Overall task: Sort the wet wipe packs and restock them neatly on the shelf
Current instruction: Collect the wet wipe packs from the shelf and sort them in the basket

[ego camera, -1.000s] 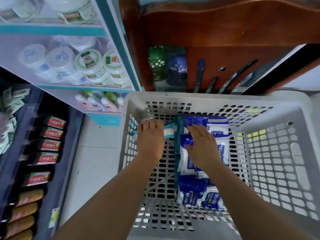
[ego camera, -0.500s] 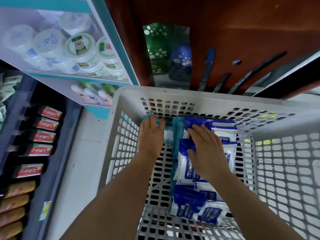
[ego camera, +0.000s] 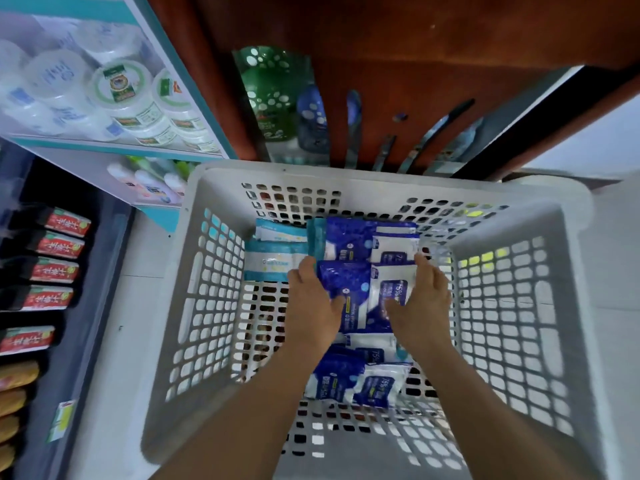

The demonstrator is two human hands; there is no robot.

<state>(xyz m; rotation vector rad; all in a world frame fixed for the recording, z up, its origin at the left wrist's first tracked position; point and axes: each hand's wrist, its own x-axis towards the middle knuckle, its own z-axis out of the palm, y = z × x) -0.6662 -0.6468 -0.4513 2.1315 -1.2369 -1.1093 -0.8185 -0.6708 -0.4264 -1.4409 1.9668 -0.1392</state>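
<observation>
Both hands are down inside a grey perforated basket (ego camera: 194,306), one at each side of the same blue and white wet wipe pack (ego camera: 367,292). The left hand (ego camera: 311,303) grasps the pack's left edge, thumb lying across its blue face and fingers curled under the edge. The right hand (ego camera: 424,303) grasps the right edge, fingers wrapped over the white end and thumb pressing on the front. The pack lies between the two hands, roughly at the middle of the basket floor.

Just beyond it, against the far wall, sit more blue packs (ego camera: 363,242), touching the held one. To their left, beyond the left hand's fingers, lie two teal and white packs (ego camera: 273,254), one partly over the other. Nearer the person, under and between the wrists, more blue packs (ego camera: 356,379) lie in a loose overlapping heap.

Left of the basket stand a shelf of white tubs (ego camera: 121,95) and, lower, a rack of red-labelled cartons (ego camera: 59,247). Beyond the basket is a brown wooden cabinet (ego camera: 415,64).
</observation>
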